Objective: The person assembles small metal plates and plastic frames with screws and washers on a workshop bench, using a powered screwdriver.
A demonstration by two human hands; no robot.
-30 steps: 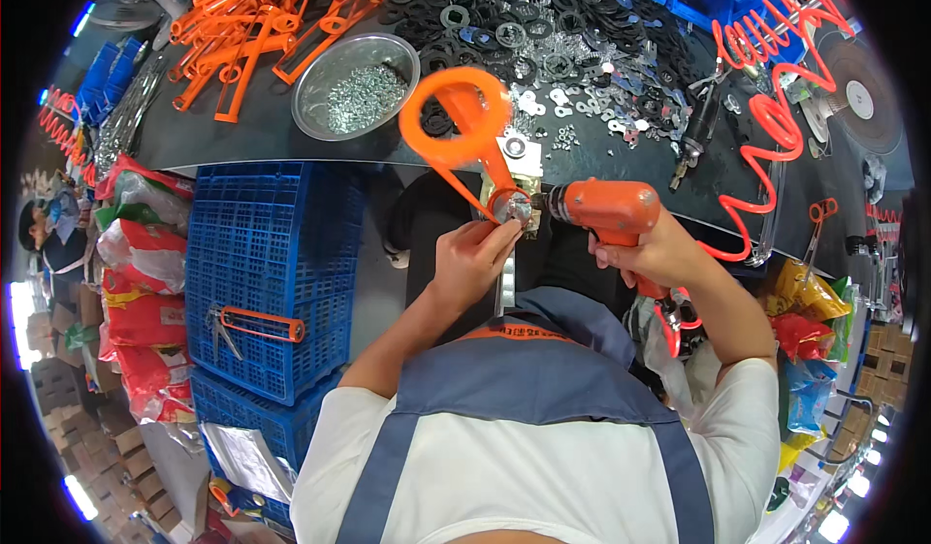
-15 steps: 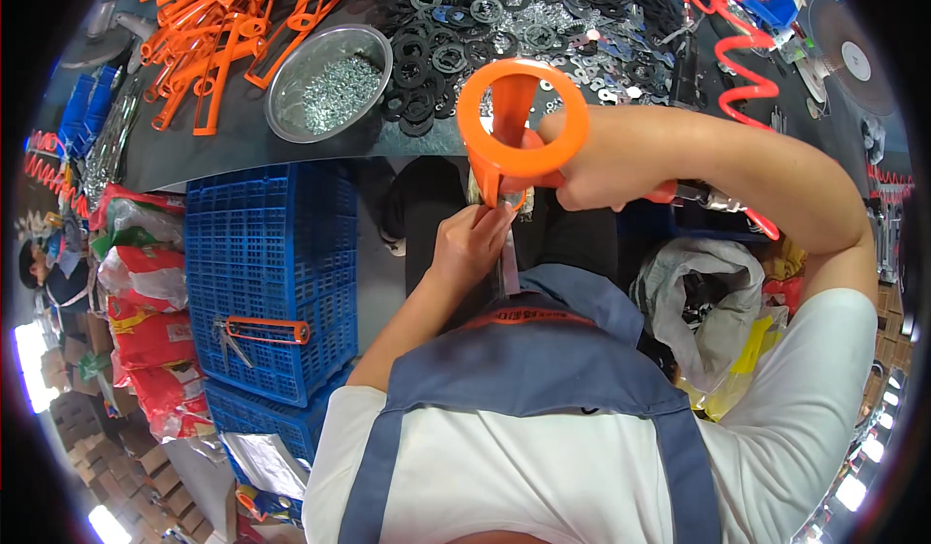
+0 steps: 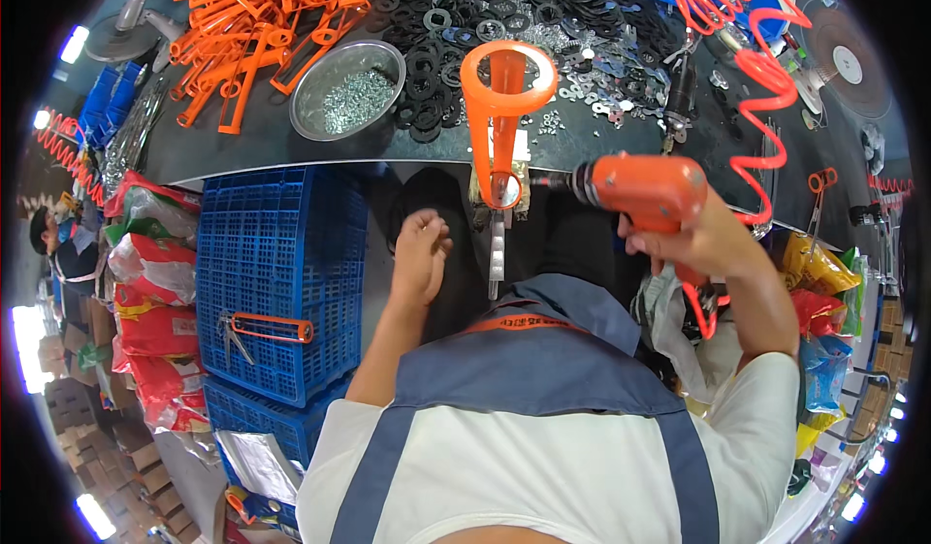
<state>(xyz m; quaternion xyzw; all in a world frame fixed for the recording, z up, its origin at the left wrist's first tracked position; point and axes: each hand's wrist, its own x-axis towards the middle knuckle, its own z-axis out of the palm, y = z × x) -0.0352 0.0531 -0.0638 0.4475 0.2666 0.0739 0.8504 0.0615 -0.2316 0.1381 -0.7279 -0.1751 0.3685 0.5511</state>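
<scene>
An orange frame with a ring end (image 3: 497, 146), like a caulking gun's cradle, stands upright in a small fixture (image 3: 521, 187) at the bench's near edge. A narrow metal strip (image 3: 497, 258) hangs below it. My right hand (image 3: 684, 243) is wrapped round the grip of an orange power screwdriver (image 3: 648, 191), level, its bit pointing left at the frame's lower end. Whether the tip touches is unclear. My left hand (image 3: 423, 253) is raised left of the strip, apart from the frame. Its fingers are curled in, and what they hold, if anything, is hidden.
On the bench lie a pile of orange frames (image 3: 242, 35), a steel bowl (image 3: 305, 117) of small screws, and black rings (image 3: 427, 74) with loose metal parts. A red coiled hose (image 3: 761, 108) hangs at right. Blue crates (image 3: 281, 282) stand left of my legs, a caulking gun (image 3: 272, 328) on them.
My right hand has drawn back from the frame to the right with the screwdriver, whose bit now faces the frame's lower end. My left hand has left the frame and moved left.
</scene>
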